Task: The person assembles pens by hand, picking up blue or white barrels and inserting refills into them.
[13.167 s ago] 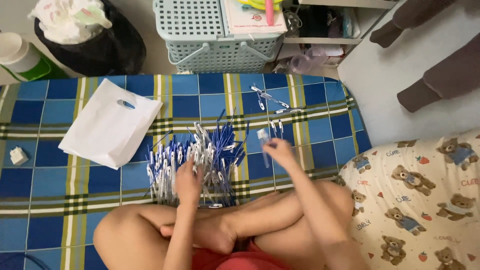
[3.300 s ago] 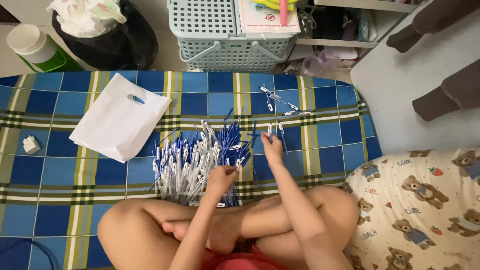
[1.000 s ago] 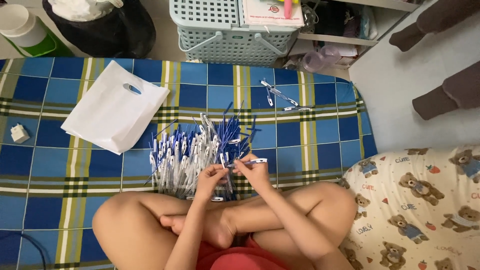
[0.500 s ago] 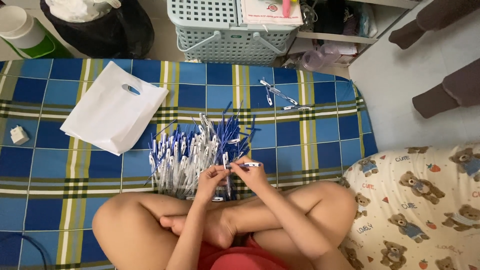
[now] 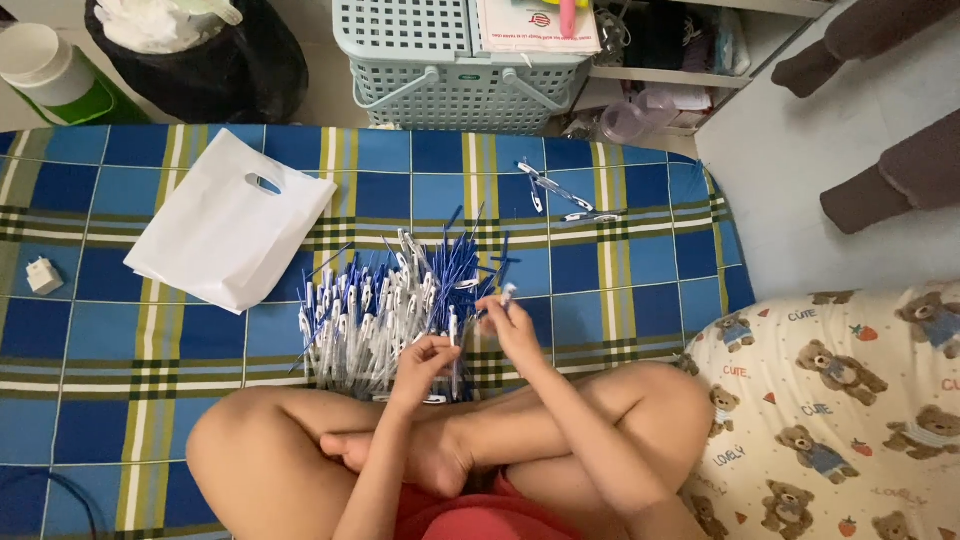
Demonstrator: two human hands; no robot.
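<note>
Both hands work over a pile of pens heaped on a blue, green and white checked mat. Left hand is curled, fingertips closed on the near edge of the pile, apparently on one pen; the exact item pinched cannot be told. Right hand is raised just right of the pile, fingers clamped on a single white pen whose tip points up and away from the person. The hands are apart, near each other, with the pile's right edge between them. Pens in the pile are white-bodied with blue parts, lying mostly lengthwise away from the person, loosely fanned. A small separate group of pens lies further up the mat, well apart from the pile. A flat white plastic bag with a cut-out handle lies left of the pile; its contents are not visible. A small white box-like item sits near the mat's left edge. Beyond the mat stands a pale green-grey plastic basket with two handles folded down; printed paper lies on its lid, and its interior cannot be seen. Left of the basket, a black bin bag holds crumpled white material. A teddy-bear patterned pillow lies at the right.
</note>
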